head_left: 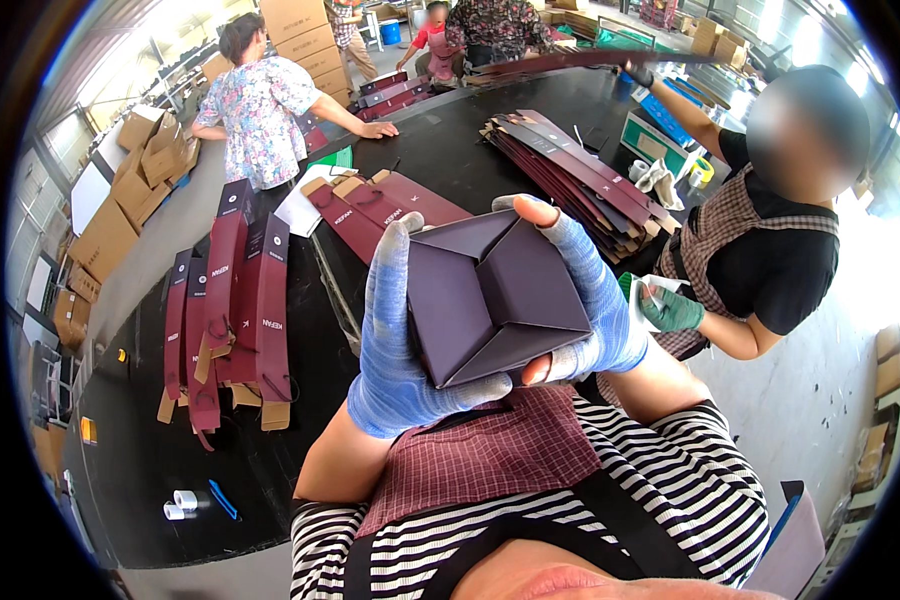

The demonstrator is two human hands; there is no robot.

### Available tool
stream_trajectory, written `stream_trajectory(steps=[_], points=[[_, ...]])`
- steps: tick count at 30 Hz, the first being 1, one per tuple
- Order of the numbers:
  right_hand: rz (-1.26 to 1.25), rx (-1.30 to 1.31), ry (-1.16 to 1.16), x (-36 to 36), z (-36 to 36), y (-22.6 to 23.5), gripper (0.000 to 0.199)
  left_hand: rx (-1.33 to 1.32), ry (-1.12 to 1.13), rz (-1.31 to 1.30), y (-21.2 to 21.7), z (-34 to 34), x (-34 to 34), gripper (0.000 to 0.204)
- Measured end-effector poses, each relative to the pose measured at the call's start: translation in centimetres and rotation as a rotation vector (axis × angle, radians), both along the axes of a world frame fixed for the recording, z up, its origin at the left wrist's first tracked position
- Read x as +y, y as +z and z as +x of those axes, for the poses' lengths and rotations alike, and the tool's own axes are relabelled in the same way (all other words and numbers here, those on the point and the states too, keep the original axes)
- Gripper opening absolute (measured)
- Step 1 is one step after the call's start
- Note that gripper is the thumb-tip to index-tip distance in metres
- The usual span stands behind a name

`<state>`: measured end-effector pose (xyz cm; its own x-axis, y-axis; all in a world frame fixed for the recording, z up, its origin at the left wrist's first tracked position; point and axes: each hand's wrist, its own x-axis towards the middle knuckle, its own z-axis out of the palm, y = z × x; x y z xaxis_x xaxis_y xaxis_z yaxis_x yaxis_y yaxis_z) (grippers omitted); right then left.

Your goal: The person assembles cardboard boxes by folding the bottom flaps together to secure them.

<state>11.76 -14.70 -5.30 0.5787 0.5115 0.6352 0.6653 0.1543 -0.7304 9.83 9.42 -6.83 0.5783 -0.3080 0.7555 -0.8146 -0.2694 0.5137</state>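
Observation:
Between my two hands is a dark purple cardboard box, its end turned up toward me with the flaps folded inward and meeting near the middle. My left hand, in a blue and grey glove, grips the box's left side, with the thumb along the near edge. My right hand, in a blue glove with bare fingertips, clasps the right side, fingers at the far corner and thumb near the front one. The rest of the box below this end is hidden.
On the black table lie tall maroon boxes with cord handles, more maroon boxes, and a stack of flat maroon cardboard. White tape rolls and a blue cutter are front left. A co-worker stands close at right.

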Motion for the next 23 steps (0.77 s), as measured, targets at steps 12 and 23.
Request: stream_trajectory(steps=[12,23], points=[[0.079,-0.041,0.002,1.3,0.7,-2.6,0.138,0.288,-0.219,-0.212,-1.6,-0.1,-0.2,0.144],[0.101,-0.077,-0.045,1.5,0.3,-3.2,0.135,0.04,-0.267,-0.024,0.9,1.7,3.0,0.127]])
